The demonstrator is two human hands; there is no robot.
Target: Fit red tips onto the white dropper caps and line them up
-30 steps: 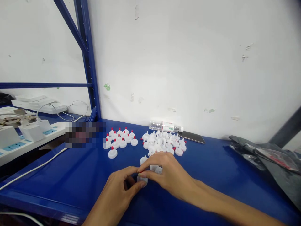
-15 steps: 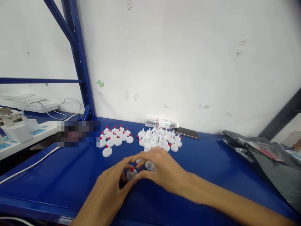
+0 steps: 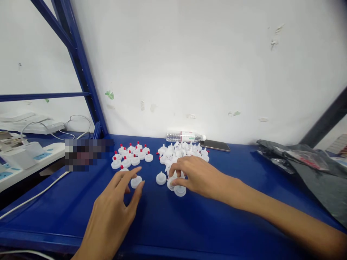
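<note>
My left hand point(image 3: 115, 198) curls its thumb and fingers around a white nozzle cap point(image 3: 136, 182), low over the blue table. A fingertip hides the top of that cap. My right hand point(image 3: 193, 175) reaches to the near edge of a pile of white nozzle caps point(image 3: 169, 153), fingers bent down and closed on a cap point(image 3: 170, 183). Another loose cap point(image 3: 180, 190) lies just below these fingertips. Between my hands one cap without a red tip point(image 3: 161, 178) stands upright. Several red-tipped caps point(image 3: 135, 160) stand grouped behind my left hand.
A clear plastic bottle point(image 3: 185, 137) lies by the wall behind the pile, beside a dark phone point(image 3: 215, 145). Grey plastic bags point(image 3: 298, 169) cover the right side. Along the left run a white power strip point(image 3: 51, 153), a cable point(image 3: 38, 195) and a blue shelf post point(image 3: 84, 68).
My hands have separated. The left has moved left and away from me with the cap; the right has gone over to the near edge of the pile.
</note>
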